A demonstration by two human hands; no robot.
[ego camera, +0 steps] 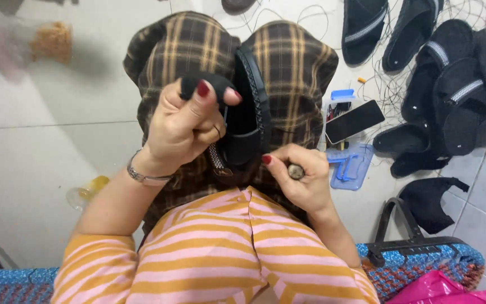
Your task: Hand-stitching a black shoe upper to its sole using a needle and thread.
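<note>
Down on the lap, a black sandal (251,112) stands on its edge between both hands, its braided rim facing right and its toe end pointing away from the person. The left hand (189,126) is clamped on the sandal's black upper, with the thumb pressed over the top and the fingers curled round the strap side; a striped band (216,157) of the upper shows just below those fingers. A silver bracelet (142,175) sits on that wrist. The right hand (299,177) is closed in a pinch at the sandal's near edge, thumb and forefinger tips together; whatever they pinch is too small to tell. A ring (295,171) shows on one of its fingers.

The lap is covered by a brown plaid skirt (293,67), and the person wears a pink and orange striped top (220,247). On the pale tiled floor (40,146) to the right lie a dark phone (355,121), resting over a blue plastic tray (351,169), and a heap of black sandals (451,84) with loose thread strewn about them. A separate black upper piece (427,202) lies near the tray. A yellowish bottle (87,191) lies on the floor by the left forearm.
</note>
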